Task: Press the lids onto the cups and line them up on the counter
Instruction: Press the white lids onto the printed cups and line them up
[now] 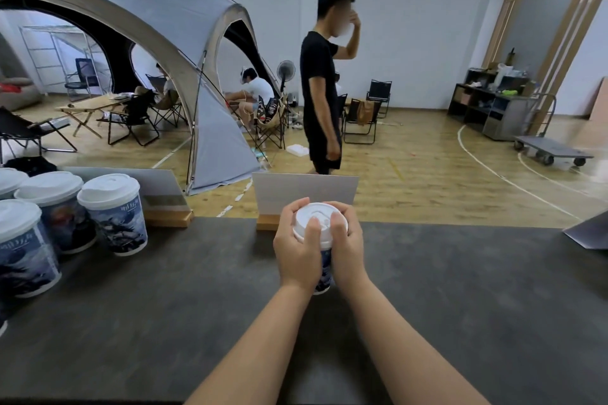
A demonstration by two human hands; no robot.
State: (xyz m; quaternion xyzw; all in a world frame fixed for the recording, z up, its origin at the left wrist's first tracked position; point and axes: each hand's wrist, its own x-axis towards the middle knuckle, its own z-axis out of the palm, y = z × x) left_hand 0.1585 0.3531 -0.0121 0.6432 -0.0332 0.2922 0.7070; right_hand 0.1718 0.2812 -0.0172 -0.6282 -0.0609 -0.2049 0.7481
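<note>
Hands (320,245) clasp lidded cup (324,268) mid-counter (460,289), well apart from lidded cups (112,214).

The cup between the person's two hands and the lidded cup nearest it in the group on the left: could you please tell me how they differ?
The held cup is gripped by the left hand and right hand, thumbs on its lid; the nearest grouped cup stands untouched. The held cup stands alone mid-counter; the grouped cup stands beside other lidded cups. Hands hide most of the held cup's print; the grouped cup's print shows fully. Both have white lids and blue artwork.
</note>
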